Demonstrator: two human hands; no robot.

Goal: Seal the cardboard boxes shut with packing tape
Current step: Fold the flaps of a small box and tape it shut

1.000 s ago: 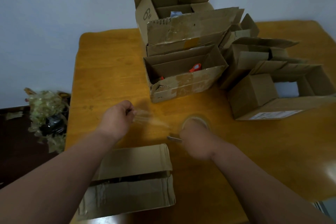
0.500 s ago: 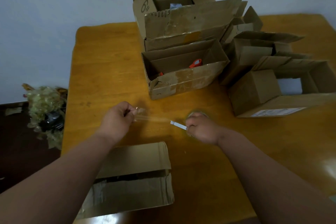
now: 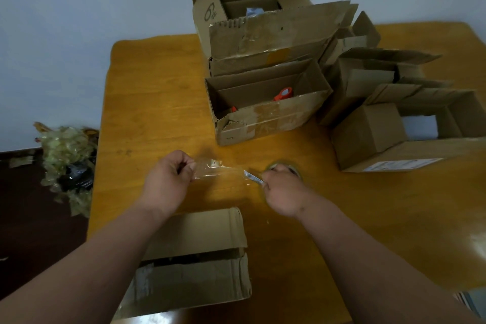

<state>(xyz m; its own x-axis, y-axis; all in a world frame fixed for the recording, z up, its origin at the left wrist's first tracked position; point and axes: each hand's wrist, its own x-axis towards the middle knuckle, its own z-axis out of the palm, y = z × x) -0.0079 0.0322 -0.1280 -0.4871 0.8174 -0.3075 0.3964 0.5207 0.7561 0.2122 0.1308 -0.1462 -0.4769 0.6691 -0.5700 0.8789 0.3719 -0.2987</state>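
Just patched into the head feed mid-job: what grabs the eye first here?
Dead centre, the left hand pinches a strip of clear tape stretched across to the right hand, which holds a small blade against it, with the tape roll just behind. Beyond them a cluster of open cardboard boxes crowds the far side of the wooden table. Nearest the camera lies a box with closed flaps.

Tall back box [image 3: 210,12] flap bears what looks like "6"
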